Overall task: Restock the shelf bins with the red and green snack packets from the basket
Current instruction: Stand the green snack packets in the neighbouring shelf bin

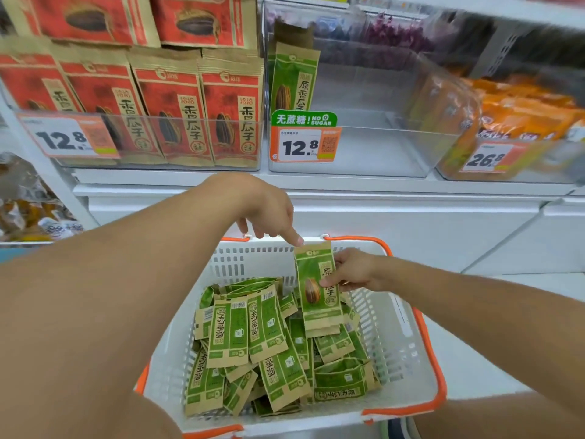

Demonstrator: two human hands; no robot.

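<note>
While your right hand point(346, 274) pinches the upright green seed packet point(318, 291) over the white basket point(408, 340), steady its top edge with your left hand's point(269, 213) fingertip — light, crinkly paper; grip the flat sides.

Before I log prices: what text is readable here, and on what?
"12.8": left white-and-orange price tag, below red paper packets.
"无蔗糖! NO SUGAR": green sign.
"12.8": middle price tag.
"26.8": right price tag.
"原香瓜子": upright green paper packet in clear bin.
QR codes, small print: unreadable.
</note>
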